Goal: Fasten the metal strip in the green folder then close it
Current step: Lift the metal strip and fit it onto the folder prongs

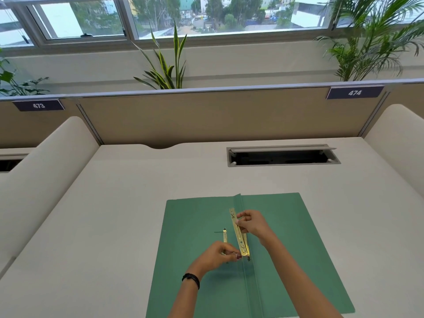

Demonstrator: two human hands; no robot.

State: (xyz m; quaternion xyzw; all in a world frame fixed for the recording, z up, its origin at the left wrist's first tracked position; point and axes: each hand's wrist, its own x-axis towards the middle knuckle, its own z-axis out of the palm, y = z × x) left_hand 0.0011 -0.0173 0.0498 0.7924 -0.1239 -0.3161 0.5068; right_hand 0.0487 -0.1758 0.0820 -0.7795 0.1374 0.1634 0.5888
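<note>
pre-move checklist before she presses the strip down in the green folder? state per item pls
1. Green folder open flat on desk: ok.
2. Metal strip lined up along the spine fold: ok.
3. Right hand pinching the strip's far part: ok.
4. Left hand at the strip's near end: ok.
5. Second brass piece lying loose on left cover, not yet fitted: not ok.
6. Prongs through the strip's holes: cannot tell.

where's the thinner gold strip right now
In the head view, the thinner gold strip lies on the green folder's left flap, just left of the wider metal strip, its near end under the left hand.
</note>
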